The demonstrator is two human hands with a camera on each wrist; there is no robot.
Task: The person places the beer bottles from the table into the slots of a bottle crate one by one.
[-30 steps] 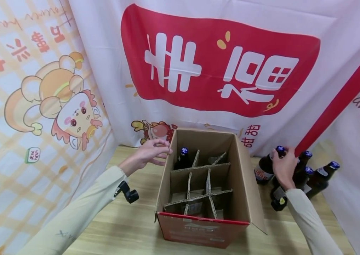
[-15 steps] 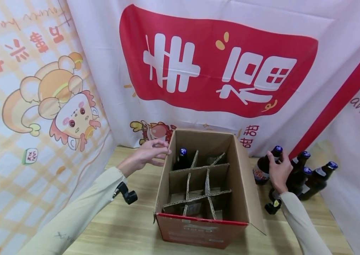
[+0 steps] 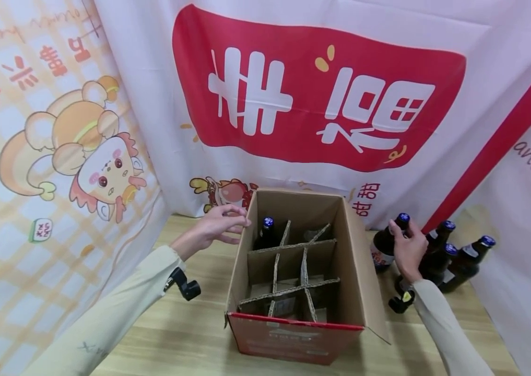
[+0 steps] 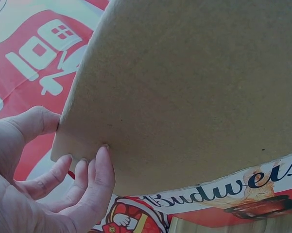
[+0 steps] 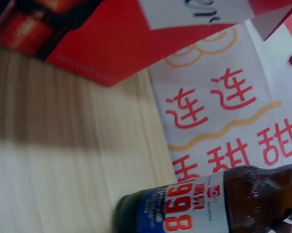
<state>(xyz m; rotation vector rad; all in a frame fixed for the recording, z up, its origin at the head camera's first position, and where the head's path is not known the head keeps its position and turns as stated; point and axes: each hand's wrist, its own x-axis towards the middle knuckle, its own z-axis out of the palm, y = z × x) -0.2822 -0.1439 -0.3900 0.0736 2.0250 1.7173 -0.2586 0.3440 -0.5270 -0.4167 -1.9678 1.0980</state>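
My left hand [image 3: 220,225] is at the upper left rim of a cardboard box [image 3: 293,334]; in the left wrist view, thumb and fingers [image 4: 101,170] pinch the corner of its flap [image 4: 184,97]. On the right, my right hand [image 3: 410,250] grips a dark beer bottle [image 3: 381,249] near its neck. That bottle has a blue cap and a white-and-blue label, seen large in the right wrist view, where most of the hand is out of frame. Cardboard dividers [image 3: 293,245] split the box into cells, and one capped bottle [image 3: 267,235] stands in the far left cell.
Several more bottles [image 3: 467,263] stand close together beside and behind the right hand. The box's right flap [image 3: 378,308] hangs outward over the wooden table [image 3: 176,324]. Printed cloth [image 3: 317,104] hangs behind and at both sides.
My right hand has shifted left with the bottle, slightly away from the other bottles. My left hand stays at the box rim. The head view has drifted a little.
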